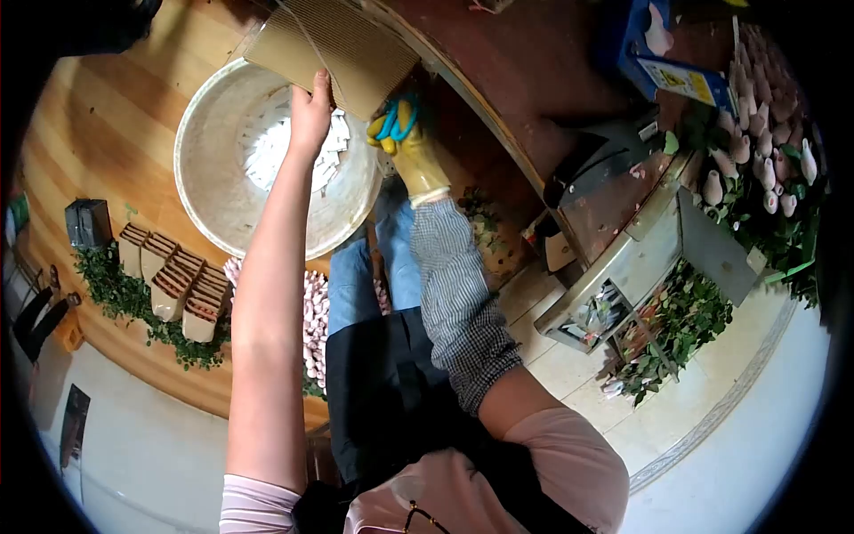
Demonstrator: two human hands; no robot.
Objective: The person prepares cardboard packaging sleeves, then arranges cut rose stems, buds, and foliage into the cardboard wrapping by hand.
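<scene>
My left hand is bare and grips the near edge of a sheet of corrugated cardboard, thumb on top. The sheet is tilted over the far rim of a large white bucket. Inside the bucket lie many small white pieces. My right hand wears a yellow glove, with a checked sleeve above it. Its fingers are closed around the teal handles of scissors, close beside the cardboard's lower corner. I cannot make out the blades.
A workbench curves along the right, bearing a blue box and many wrapped pink roses. Cut leaves lie below it. Cardboard-wrapped flower bundles stand left on the wooden floor. More pink roses are near my legs.
</scene>
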